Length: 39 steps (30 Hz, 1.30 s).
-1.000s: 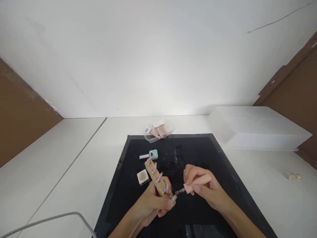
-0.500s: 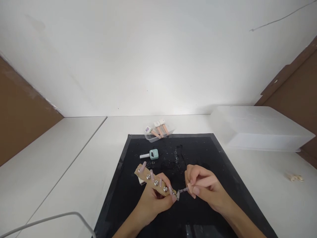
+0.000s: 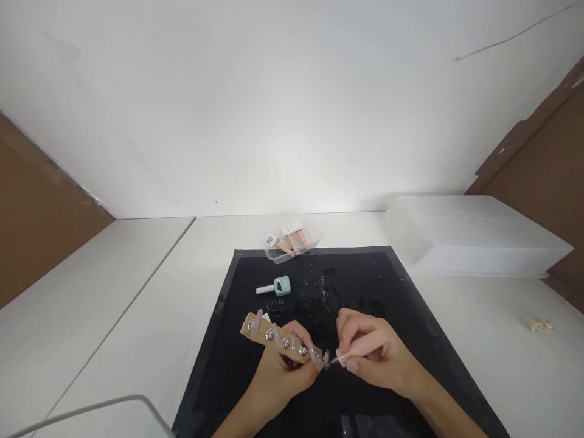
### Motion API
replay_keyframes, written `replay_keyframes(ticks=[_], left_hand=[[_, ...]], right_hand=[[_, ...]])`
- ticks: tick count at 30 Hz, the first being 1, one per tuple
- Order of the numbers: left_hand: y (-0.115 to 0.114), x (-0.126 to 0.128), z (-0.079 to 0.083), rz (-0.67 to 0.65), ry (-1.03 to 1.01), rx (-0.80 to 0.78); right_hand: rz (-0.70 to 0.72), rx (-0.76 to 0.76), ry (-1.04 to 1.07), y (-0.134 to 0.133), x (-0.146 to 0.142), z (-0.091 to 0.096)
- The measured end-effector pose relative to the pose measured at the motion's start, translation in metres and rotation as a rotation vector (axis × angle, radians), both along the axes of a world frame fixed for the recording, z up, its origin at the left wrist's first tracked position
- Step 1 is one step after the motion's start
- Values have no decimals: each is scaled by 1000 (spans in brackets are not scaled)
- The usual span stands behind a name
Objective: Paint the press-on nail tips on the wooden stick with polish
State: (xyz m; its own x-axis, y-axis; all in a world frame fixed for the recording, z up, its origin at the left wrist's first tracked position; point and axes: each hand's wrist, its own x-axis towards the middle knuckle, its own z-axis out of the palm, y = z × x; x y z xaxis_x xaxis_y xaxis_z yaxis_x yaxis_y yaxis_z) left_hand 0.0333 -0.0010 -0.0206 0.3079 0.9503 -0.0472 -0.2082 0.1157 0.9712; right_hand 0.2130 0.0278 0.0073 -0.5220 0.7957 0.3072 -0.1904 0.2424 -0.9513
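Note:
My left hand (image 3: 285, 380) is closed around a tan strip-shaped nail tip stand (image 3: 276, 338) with a row of round metal studs. Several pale mauve false nails (image 3: 256, 323) stick up from it. My right hand (image 3: 381, 353) pinches the pink handle of a nail polish brush (image 3: 367, 344). Its bristle end meets a false nail (image 3: 326, 358) at the strip's right end, by my left fingertips. A white thing, mostly hidden, shows behind the strip. Farther back, a teal polish bottle (image 3: 282, 286) with a white cap lies on its side.
Under my hands lies a black mat (image 3: 219, 340) on a white table. A clear tray (image 3: 278, 258) holds several pink-handled bottles at its back edge. A translucent white box (image 3: 483, 243) stands at right, small beige pieces (image 3: 538, 325) before it. A grey cable (image 3: 91, 406) curves at lower left.
The brush has moved left and tilted, its handle's rear end higher, with the tip closer to the end nail. The strip has turned slightly, its left end lower. Both hands keep their hold.

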Motion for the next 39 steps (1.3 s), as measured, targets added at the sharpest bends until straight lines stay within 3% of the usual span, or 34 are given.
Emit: replay_keyframes(ticks=[6,9,14,23,34,39], left_hand=[[-1,0,-4,23,-12,-11],[-1,0,-6,33,-8,-13],[0,0,-6,69,44,-10],[0,1,4,114,147,-3],[-1,2,4,78,210,-7],[-3,1,1,60,234,-17]], right_hand=[[-108,27,-16,3,0,-1],[-145,-48,27,3,0,-2],[-74,-174,110,2,2,-4],[-61,-227,91,0,4,-4],[-124,-82,-106,-1,-6,-3],[-285,-54,-153,1,-8,-9]])
